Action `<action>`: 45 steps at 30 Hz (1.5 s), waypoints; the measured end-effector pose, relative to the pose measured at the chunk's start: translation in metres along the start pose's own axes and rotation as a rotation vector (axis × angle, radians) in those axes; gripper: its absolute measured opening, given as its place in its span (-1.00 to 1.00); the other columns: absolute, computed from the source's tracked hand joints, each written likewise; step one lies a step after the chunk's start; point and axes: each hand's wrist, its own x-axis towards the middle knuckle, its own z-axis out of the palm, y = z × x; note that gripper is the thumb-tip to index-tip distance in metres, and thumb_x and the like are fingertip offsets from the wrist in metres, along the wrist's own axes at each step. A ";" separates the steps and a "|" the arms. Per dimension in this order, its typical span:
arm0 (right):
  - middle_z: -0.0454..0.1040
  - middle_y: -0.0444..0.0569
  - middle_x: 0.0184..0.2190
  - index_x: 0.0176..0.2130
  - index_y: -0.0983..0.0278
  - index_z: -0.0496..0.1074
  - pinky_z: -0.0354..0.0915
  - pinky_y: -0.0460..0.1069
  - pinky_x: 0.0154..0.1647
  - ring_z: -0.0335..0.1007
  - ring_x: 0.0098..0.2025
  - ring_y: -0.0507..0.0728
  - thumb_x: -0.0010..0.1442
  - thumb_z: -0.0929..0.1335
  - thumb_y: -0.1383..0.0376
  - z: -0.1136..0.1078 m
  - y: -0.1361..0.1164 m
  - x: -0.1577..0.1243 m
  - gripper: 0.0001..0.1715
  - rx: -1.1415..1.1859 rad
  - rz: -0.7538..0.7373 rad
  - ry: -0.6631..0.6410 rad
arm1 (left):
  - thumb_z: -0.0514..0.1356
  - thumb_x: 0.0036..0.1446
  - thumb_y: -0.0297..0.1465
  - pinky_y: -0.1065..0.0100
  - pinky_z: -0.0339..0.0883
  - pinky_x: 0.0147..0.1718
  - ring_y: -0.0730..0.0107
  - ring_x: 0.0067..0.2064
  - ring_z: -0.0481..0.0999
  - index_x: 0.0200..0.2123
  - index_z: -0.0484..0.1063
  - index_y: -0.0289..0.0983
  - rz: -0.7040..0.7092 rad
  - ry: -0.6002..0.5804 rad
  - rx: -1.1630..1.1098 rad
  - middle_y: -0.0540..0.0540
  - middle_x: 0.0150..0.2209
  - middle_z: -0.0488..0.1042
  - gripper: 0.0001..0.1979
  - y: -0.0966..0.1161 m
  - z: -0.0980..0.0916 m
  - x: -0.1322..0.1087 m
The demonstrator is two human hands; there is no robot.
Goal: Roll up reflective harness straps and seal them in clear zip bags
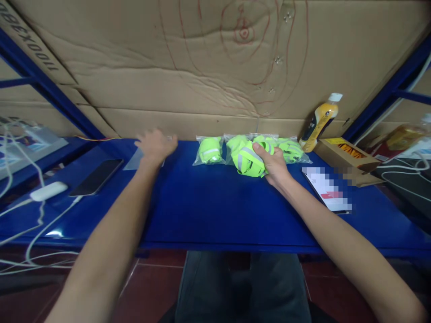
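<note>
At the back of the blue desk (pixel 215 202), the right hand (pixel 274 166) is clamped on a folded neon-green reflective garment (pixel 248 160) beside bagged ones, while the left hand (pixel 155 144) lies spread-fingered on a clear plastic bag (pixel 134 159).

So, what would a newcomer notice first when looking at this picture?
First, the bright green folded cloth gripped by the right hand at the back of the blue table, with bagged green pieces beside it. Then the left hand resting on a clear plastic bag, and the orange bottle leaning against the cardboard at the right.
</note>
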 end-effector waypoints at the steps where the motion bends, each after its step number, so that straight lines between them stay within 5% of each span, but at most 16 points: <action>1: 0.62 -0.10 -0.42 -0.44 0.26 0.56 0.45 -0.03 -0.35 0.50 -0.42 0.05 -0.22 0.72 -0.05 0.000 0.001 0.000 -0.43 -0.007 -0.002 0.000 | 0.34 -0.07 0.23 -0.67 -0.10 0.16 -0.91 0.41 0.03 0.10 0.48 -0.59 -0.087 -0.026 0.012 -0.76 0.29 0.32 0.00 -0.015 0.004 0.011; 6: 0.62 -0.10 -0.43 -0.45 0.25 0.55 0.43 -0.03 -0.35 0.49 -0.42 0.05 -0.22 0.71 -0.08 0.002 0.004 -0.002 -0.42 -0.054 -0.006 -0.033 | 0.06 -0.19 0.49 -0.59 0.01 0.03 -0.85 0.34 0.18 -0.14 0.58 -0.47 -0.094 -0.120 0.055 -0.57 0.07 0.54 0.10 -0.055 0.017 0.025; 10: 0.62 -0.08 -0.41 -0.44 0.24 0.54 0.43 -0.03 -0.34 0.51 -0.39 0.08 -0.20 0.68 -0.13 0.003 0.005 -0.004 -0.40 -0.123 -0.017 -0.043 | 0.28 -0.06 0.27 -0.40 0.31 -0.03 -0.59 0.15 0.47 -0.11 0.54 -0.53 0.016 -0.238 0.243 -0.56 0.02 0.55 -0.10 -0.050 0.007 0.019; 15: 0.65 -0.06 -0.38 -0.41 0.25 0.56 0.48 -0.02 -0.33 0.54 -0.38 0.09 -0.17 0.70 -0.08 0.003 0.003 -0.003 -0.43 -0.051 -0.011 -0.039 | 0.25 0.21 -0.24 -0.25 0.40 0.08 -0.25 0.09 0.54 0.12 0.50 -0.48 0.197 -0.200 0.280 -0.42 0.03 0.59 -0.48 -0.012 -0.019 0.007; 21: 0.71 0.02 -0.19 -0.23 0.23 0.57 0.62 0.10 -0.04 0.70 -0.11 0.23 -0.04 0.65 -0.10 -0.003 -0.007 0.009 -0.42 0.098 0.050 0.047 | 0.10 0.29 -0.30 -0.03 0.38 0.23 -0.10 0.21 0.47 0.42 0.26 -0.42 0.893 -0.079 -0.044 -0.38 0.19 0.45 -0.33 0.057 -0.033 -0.052; 27: 0.73 0.03 -0.16 -0.19 0.22 0.57 0.65 0.14 0.04 0.71 -0.01 0.29 0.06 0.63 -0.05 -0.005 -0.015 0.011 -0.50 0.127 0.178 -0.005 | 0.19 0.32 -0.24 -0.09 0.37 0.20 -0.16 0.20 0.40 0.57 -0.11 -0.38 1.214 -0.181 -0.130 -0.42 0.21 0.31 -0.10 0.087 -0.026 -0.105; 36: 0.73 0.02 -0.16 -0.18 0.20 0.58 0.65 0.12 0.03 0.71 -0.02 0.27 0.04 0.63 -0.10 -0.015 -0.027 0.018 -0.46 0.096 0.117 -0.038 | 0.26 0.29 -0.30 -0.31 0.25 0.16 -0.43 0.23 0.31 0.61 -0.17 -0.23 1.209 -0.042 0.187 -0.49 0.32 0.24 -0.03 0.088 -0.029 -0.106; 39: 0.73 0.07 -0.13 -0.25 0.20 0.62 0.66 0.12 -0.05 0.71 -0.07 0.30 -0.05 0.67 -0.09 -0.019 -0.029 0.018 -0.46 -0.049 0.122 -0.028 | 0.24 0.30 -0.31 -0.31 0.22 0.18 -0.40 0.24 0.29 0.61 -0.15 -0.15 1.259 -0.017 0.226 -0.43 0.37 0.22 -0.07 0.089 -0.029 -0.110; 45: 0.70 0.06 -0.29 -0.35 0.25 0.61 0.57 0.07 -0.34 0.64 -0.28 0.23 -0.21 0.70 -0.13 -0.024 -0.025 0.017 -0.37 -0.380 0.069 0.081 | 0.14 0.39 -0.23 -0.32 0.14 0.27 -0.37 0.25 0.31 0.61 -0.15 -0.32 1.233 -0.025 0.146 -0.45 0.31 0.31 -0.14 0.089 -0.022 -0.116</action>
